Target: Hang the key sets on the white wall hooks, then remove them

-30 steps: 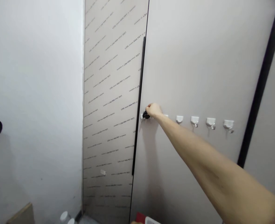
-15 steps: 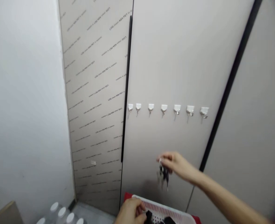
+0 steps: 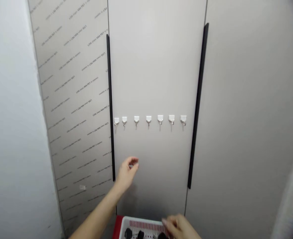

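Observation:
My left hand is raised in front of the pale cabinet door, below the row of hooks. Its thumb and fingers curl together in a pinch; anything small between them is hidden. Low at the front, my right hand is over the right end of a white plastic basket, slightly blurred, with its fingers curled in. What it holds, if anything, I cannot make out. Just under its fingertips is a black-headed piece. Other black pieces, such as this one, lie in the basket, cut off by the frame edge.
Several white hooks are stuck in a row across the door. Long black handle strips run down both its sides. A printed, film-covered panel stands to the left, then a white wall. Something red shows beside the basket.
My left hand has risen from the basket towards the door. My right hand, which held a bunch of keys in the air, has lowered to the basket. The view has turned right.

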`<act>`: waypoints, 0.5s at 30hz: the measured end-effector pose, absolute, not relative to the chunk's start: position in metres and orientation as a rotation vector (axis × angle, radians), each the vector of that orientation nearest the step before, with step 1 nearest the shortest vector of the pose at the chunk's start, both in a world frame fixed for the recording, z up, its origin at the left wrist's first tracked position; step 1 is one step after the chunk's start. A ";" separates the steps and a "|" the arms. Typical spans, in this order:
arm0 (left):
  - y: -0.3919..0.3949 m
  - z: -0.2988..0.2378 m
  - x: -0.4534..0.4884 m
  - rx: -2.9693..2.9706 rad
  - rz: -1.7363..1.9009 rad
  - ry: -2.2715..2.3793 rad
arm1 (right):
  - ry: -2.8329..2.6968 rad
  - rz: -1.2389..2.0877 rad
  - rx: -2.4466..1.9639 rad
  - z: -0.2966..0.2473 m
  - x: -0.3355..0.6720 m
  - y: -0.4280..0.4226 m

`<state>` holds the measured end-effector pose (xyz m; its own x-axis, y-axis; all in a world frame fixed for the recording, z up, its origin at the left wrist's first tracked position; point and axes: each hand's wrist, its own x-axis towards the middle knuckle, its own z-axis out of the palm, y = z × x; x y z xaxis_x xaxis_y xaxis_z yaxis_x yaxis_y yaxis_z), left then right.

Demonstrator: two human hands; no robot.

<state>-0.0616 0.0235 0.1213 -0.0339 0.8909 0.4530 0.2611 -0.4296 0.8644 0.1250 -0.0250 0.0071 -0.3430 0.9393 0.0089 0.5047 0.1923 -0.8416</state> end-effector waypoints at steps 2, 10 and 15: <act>0.019 0.096 -0.045 1.583 1.315 1.144 | -1.775 1.024 -1.305 0.029 0.124 -0.017; 0.023 0.123 -0.020 1.225 1.067 0.695 | -1.318 1.376 -0.815 0.134 0.115 0.022; 0.017 0.173 -0.022 1.322 0.939 0.370 | -1.332 1.573 -0.469 0.171 0.114 0.017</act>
